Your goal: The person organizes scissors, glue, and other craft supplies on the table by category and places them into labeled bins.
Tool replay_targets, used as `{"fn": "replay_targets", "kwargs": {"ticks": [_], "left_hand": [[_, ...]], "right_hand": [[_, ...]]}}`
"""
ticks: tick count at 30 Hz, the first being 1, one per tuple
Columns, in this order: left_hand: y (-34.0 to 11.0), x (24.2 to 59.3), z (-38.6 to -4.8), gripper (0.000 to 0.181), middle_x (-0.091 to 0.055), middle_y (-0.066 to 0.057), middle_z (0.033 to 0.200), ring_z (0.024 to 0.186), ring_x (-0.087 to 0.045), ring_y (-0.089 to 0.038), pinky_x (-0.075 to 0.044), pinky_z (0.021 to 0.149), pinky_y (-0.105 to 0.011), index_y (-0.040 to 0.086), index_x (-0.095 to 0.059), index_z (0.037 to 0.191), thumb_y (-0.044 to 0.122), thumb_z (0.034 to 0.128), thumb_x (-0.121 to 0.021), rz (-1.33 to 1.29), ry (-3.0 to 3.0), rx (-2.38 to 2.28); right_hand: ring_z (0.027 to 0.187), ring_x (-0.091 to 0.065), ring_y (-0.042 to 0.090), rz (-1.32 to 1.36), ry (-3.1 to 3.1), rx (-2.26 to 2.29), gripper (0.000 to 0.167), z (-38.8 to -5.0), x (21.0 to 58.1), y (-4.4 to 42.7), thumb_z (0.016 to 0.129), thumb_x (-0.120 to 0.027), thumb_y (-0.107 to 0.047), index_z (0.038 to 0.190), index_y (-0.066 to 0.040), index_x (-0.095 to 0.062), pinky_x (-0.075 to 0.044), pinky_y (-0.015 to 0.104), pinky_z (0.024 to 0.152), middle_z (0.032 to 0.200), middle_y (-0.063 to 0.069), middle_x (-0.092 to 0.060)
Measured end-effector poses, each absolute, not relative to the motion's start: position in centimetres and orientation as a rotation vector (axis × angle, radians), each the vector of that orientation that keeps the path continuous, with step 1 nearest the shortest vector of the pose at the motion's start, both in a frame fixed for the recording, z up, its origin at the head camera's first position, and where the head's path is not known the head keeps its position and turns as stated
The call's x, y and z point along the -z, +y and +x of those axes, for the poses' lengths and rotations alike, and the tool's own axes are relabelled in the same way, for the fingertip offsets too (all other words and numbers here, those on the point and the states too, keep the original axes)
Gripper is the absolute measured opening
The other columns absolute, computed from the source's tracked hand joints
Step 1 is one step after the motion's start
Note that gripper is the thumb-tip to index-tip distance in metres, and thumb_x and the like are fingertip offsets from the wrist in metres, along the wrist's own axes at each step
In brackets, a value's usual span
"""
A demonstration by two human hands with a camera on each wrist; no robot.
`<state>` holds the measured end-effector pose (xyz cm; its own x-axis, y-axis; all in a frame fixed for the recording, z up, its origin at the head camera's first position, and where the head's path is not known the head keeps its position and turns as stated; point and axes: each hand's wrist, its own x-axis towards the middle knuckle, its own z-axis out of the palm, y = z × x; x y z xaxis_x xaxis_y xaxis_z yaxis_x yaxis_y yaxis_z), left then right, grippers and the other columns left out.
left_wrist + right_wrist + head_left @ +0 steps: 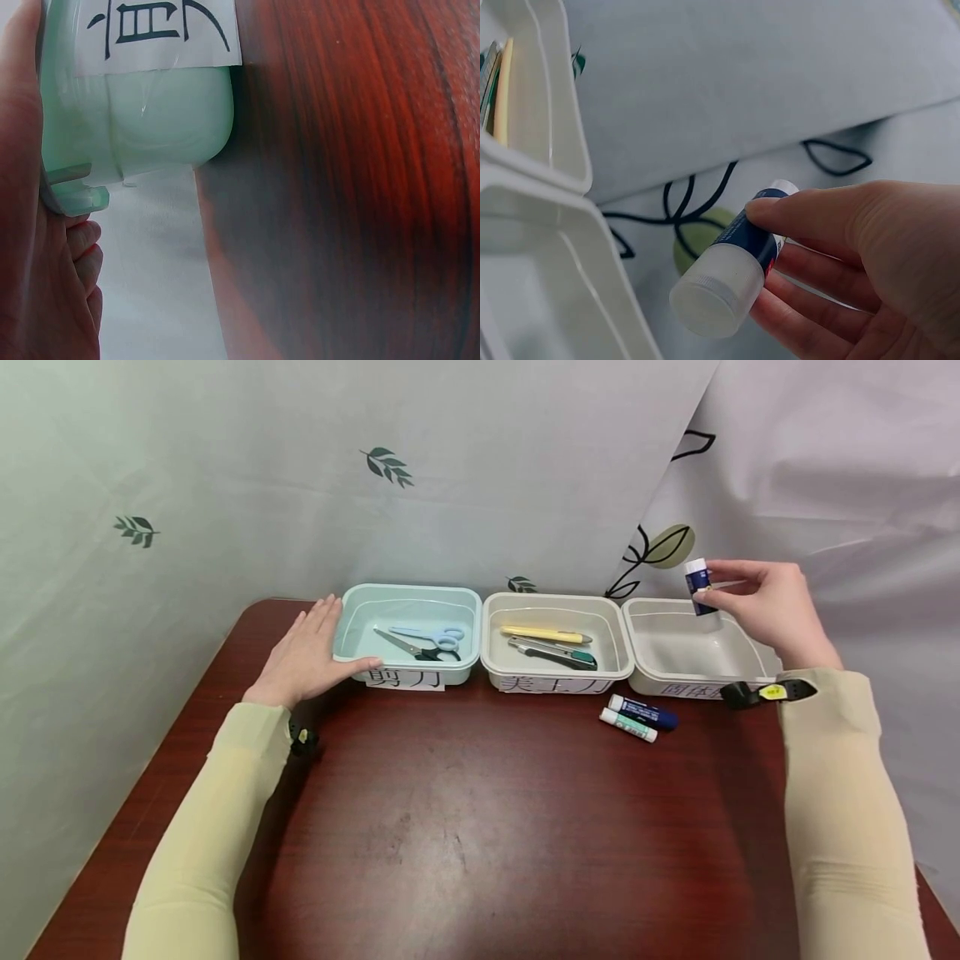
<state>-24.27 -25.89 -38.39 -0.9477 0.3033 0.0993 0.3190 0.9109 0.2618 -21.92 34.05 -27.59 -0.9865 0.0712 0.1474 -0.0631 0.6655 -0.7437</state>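
A left tub (408,607), a middle tub (555,610) and a right tub (667,647), three in all, stood in a row on the table (480,827). The left tub held two pairs of scissors (427,653); the middle tub held a yellow knife (546,634) among others, whose overlap made counting uncertain. Glue sticks numbered three: a navy stick (647,712) and a green stick (628,725) lay side by side before the right tub, and a held glue stick (699,587) was pinched in the right hand (768,606), raised near that tub's back rim. Its long axis stood nearly upright in the head view, upper end leaning left; in the right wrist view its wide whitish cap (716,291) pointed lower left. The left hand (303,656) spread wide over the left tub's near corner. A black wrist device (741,695) partly hid the right tub's label (690,691); both sleeves (187,877) were cut off below
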Motion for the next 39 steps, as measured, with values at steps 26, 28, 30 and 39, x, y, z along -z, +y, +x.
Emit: {"fn": "replay_targets", "kwargs": {"ticks": [26,28,30,39], "left_hand": [[-25.9,38.6,-24.3,0.121,-0.011,-0.025,0.166,0.154,-0.007,-0.035,-0.003,0.124,-0.048,-0.004,-0.01,0.161,0.077,0.0856,-0.06,-0.494,-3.008,0.432],[-25.9,38.5,-24.3,0.121,-0.012,-0.025,0.166,0.154,-0.007,-0.035,-0.005,0.124,-0.049,-0.004,-0.01,0.161,0.077,0.0855,-0.06,-0.494,-3.008,0.428],[-25.9,38.5,-24.3,0.121,-0.012,-0.025,0.166,0.154,-0.007,-0.036,-0.005,0.124,-0.049,-0.005,-0.01,0.161,0.077,0.0855,-0.06,-0.495,-3.008,0.425],[-25.9,38.4,-24.3,0.121,-0.012,-0.025,0.166,0.154,-0.008,-0.035,-0.005,0.124,-0.049,-0.005,-0.011,0.161,0.077,0.0855,-0.06,-0.493,-3.008,0.422]], "right_hand": [[0.075,-0.061,0.003,-0.018,-2.955,-0.927,0.047,-23.4,36.3,37.2,0.089,-0.08,-0.019,0.13,0.002,-0.068,-0.046,0.016,0.059,0.108,0.024,-0.073],[0.081,-0.063,0.013,-0.02,-2.954,-0.917,0.047,-23.3,36.4,37.2,0.09,-0.079,-0.018,0.13,0.004,-0.067,-0.045,0.017,0.06,0.109,0.025,-0.072],[0.093,-0.064,0.024,-0.033,-2.953,-0.887,0.048,-23.3,36.4,37.2,0.091,-0.078,-0.019,0.13,0.006,-0.066,-0.044,0.018,0.064,0.113,0.027,-0.07],[0.126,-0.051,0.046,-0.112,-2.946,-0.831,0.055,-23.3,35.7,37.5,0.093,-0.075,-0.029,0.132,0.008,-0.064,-0.042,0.049,0.092,0.12,0.027,-0.066]]}}
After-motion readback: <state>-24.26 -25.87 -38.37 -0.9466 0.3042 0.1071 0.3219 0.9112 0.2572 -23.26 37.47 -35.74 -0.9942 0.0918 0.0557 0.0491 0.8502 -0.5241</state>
